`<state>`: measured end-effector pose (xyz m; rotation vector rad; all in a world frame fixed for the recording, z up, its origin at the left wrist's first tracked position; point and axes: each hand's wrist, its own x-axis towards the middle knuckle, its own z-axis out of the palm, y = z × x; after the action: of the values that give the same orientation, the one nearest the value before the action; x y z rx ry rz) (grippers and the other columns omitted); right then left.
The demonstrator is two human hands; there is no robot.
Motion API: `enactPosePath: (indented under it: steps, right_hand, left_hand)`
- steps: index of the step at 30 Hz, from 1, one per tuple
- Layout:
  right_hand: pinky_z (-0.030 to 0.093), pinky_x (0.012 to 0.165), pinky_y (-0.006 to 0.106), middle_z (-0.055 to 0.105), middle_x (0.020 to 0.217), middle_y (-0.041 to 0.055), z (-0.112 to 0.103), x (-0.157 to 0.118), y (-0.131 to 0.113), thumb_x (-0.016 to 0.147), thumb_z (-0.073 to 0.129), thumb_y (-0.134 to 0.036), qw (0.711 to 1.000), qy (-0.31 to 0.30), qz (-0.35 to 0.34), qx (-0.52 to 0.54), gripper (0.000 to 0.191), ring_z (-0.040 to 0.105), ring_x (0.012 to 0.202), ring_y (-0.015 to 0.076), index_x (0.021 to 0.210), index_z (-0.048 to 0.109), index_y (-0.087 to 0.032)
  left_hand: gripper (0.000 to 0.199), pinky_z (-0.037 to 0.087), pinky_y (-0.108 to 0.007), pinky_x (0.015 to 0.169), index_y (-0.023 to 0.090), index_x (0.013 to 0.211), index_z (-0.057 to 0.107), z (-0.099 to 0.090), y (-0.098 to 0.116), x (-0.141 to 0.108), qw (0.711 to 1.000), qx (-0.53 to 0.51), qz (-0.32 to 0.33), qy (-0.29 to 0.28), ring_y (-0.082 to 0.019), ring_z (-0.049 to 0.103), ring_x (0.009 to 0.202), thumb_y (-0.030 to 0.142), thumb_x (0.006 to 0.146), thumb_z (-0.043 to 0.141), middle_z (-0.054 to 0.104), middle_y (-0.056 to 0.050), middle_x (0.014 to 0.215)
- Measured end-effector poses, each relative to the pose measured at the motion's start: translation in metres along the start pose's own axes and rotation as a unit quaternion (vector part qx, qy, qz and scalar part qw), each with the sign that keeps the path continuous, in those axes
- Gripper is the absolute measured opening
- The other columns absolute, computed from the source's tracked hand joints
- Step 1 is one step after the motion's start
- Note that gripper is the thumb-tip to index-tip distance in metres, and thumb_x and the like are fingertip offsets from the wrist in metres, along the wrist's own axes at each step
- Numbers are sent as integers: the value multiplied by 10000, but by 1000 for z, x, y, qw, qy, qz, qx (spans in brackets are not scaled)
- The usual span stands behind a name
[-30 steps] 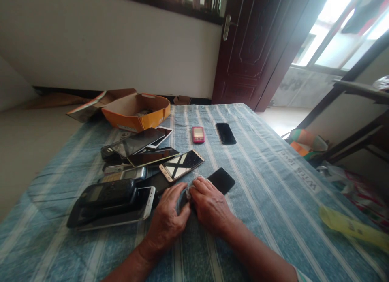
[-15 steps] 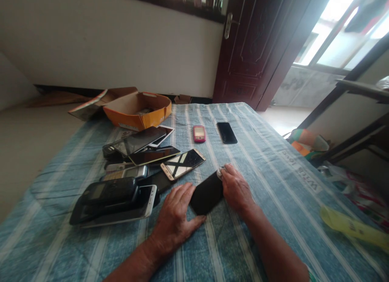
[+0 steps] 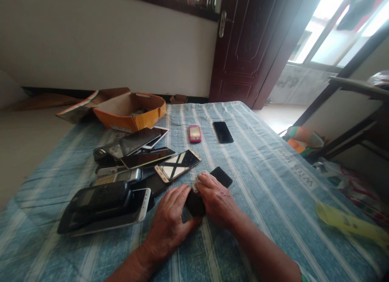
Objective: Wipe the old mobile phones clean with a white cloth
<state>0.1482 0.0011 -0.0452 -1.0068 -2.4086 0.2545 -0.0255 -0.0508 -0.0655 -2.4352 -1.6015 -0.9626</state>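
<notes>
A black phone (image 3: 223,176) lies on the striped cloth, its middle covered by my right hand (image 3: 217,199). Under those fingers is a crumpled whitish cloth (image 3: 197,184), pressed on the phone's surface. My left hand (image 3: 172,219) grips the near left end of the same phone between thumb and fingers. Just beyond my left hand rests a gold phone (image 3: 178,165) with a reflective screen. To the left is a pile of phones, with a bulky black device (image 3: 105,197) on top of a white-edged phone (image 3: 141,207).
An orange open box (image 3: 130,118) stands at the table's far left. A small pink device (image 3: 195,134) and another black phone (image 3: 223,132) lie farther back. A yellow item (image 3: 349,225) lies at the right edge.
My right hand has slid with the whitish cloth from the phone's far right end to its middle, close to my left hand. The view has shifted slightly.
</notes>
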Motion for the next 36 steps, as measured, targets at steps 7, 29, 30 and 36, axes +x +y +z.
enactPosePath:
  steps: [7, 29, 30, 36]
  right_hand:
    - [360, 1100, 384, 580, 1259, 86, -5, 0, 25, 894, 434, -57, 995, 23, 90, -40, 286, 438, 1294, 225, 1064, 632, -176]
    - [415, 1069, 459, 563, 1320, 160, 17, -47, -16, 843, 459, -23, 994, 85, 22, -72, 397, 403, 1338, 280, 1207, 592, -106]
    - [417, 1069, 451, 568, 1315, 155, 17, -48, -17, 849, 460, -32, 994, 83, 16, -71, 385, 412, 1332, 276, 1201, 597, -106]
    - [417, 1067, 437, 568, 1315, 162, 5, -50, 0, 868, 443, -39, 990, 82, 73, -90, 366, 429, 1321, 273, 1185, 616, -101]
  left_hand:
    - [588, 508, -470, 929, 125, 1228, 533, -3, 2, 2, 1000, -5, -3, -9, -323, 602, 1094, 402, 735, 694, 643, -166, 1181]
    - [527, 510, -493, 921, 132, 1199, 556, 1, 1, 2, 1000, -6, -14, -6, -327, 605, 1090, 383, 748, 660, 652, -164, 1176]
    - [531, 510, -493, 921, 130, 1201, 553, 1, 1, 2, 1000, -3, -13, -8, -326, 605, 1091, 378, 745, 662, 651, -165, 1178]
    - [568, 505, -494, 927, 118, 1196, 557, 1, 1, 3, 1000, -3, -13, -9, -331, 605, 1086, 399, 722, 695, 654, -173, 1163]
